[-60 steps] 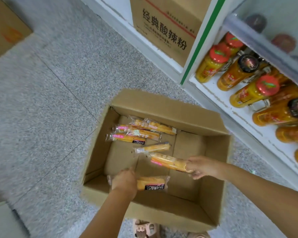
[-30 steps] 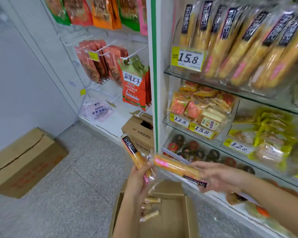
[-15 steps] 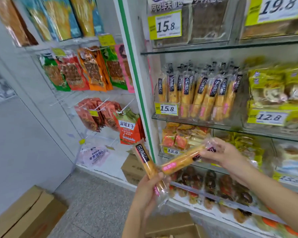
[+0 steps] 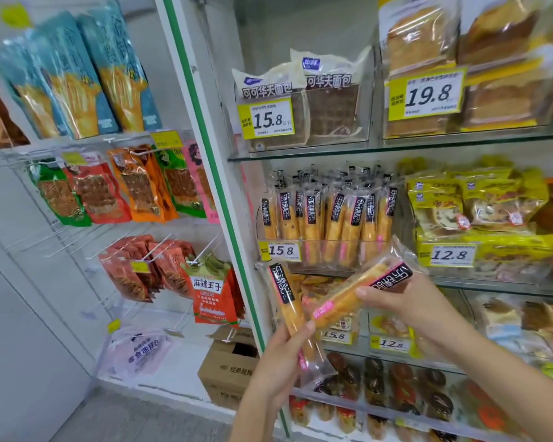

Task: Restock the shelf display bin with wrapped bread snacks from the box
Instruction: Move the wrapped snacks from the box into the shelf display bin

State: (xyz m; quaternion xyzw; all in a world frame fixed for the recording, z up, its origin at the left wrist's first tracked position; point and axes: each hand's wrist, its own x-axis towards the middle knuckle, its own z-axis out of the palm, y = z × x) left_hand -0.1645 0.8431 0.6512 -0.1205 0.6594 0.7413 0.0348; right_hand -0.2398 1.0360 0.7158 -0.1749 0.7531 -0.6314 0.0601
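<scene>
My left hand (image 4: 276, 371) grips one wrapped bread stick (image 4: 284, 298) by its lower end, standing nearly upright with its black label on top. My right hand (image 4: 406, 301) holds a second wrapped bread stick (image 4: 348, 293) tilted, black label toward the upper right. Both are just below and in front of the clear display bin (image 4: 320, 250), which carries a 15.8 price tag and holds several identical bread sticks standing upright. The box is out of view.
Glass shelves hold bagged bread above and yellow-wrapped cakes (image 4: 473, 212) to the right of the bin. Jars line the bottom shelf (image 4: 396, 387). Hanging snack packets (image 4: 125, 189) fill the left rack, and a brown carton (image 4: 227, 368) sits beneath them.
My view has risen from the box on the floor to the shelf. Both hands lifted a bread stick each out of the box and brought them up close to the bin.
</scene>
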